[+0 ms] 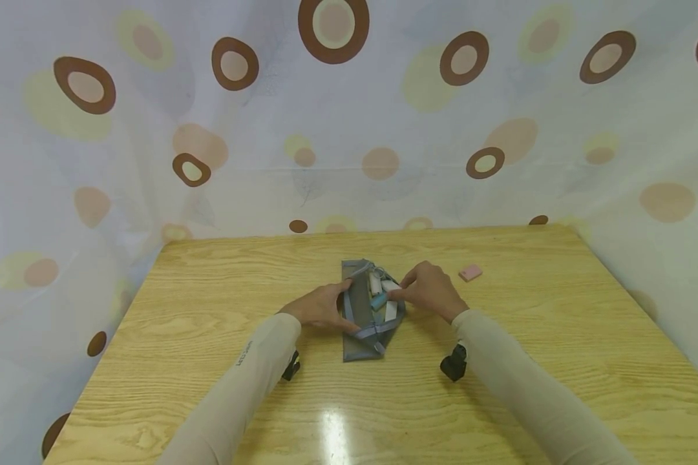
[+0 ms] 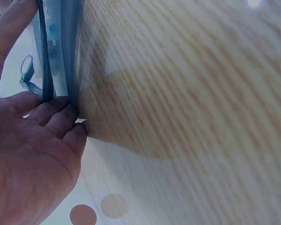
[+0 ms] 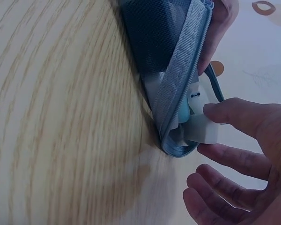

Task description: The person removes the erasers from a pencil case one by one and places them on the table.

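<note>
Right hand (image 1: 433, 292) pinches a small white block (image 3: 201, 129) between thumb and forefinger, left hand (image 1: 320, 306) grips the edge of an unzipped grey mesh pouch (image 1: 360, 305) just below frame centre, blue piece (image 1: 379, 301) inside, pink block (image 1: 470, 272) right of centre, wooden table (image 1: 384, 420).

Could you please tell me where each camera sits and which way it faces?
Head: worn on the head, facing forward and down at the table, mesh pouch and patterned backdrop; both forearms, the left hand and the right hand show.
Left wrist: on that wrist, facing the pouch's edge; the left palm shows.
Right wrist: on that wrist, facing the pouch's opening and a white block pinched there; the right hand and part of the left show.
Shared: both wrist views show pouch, table and backdrop.
</note>
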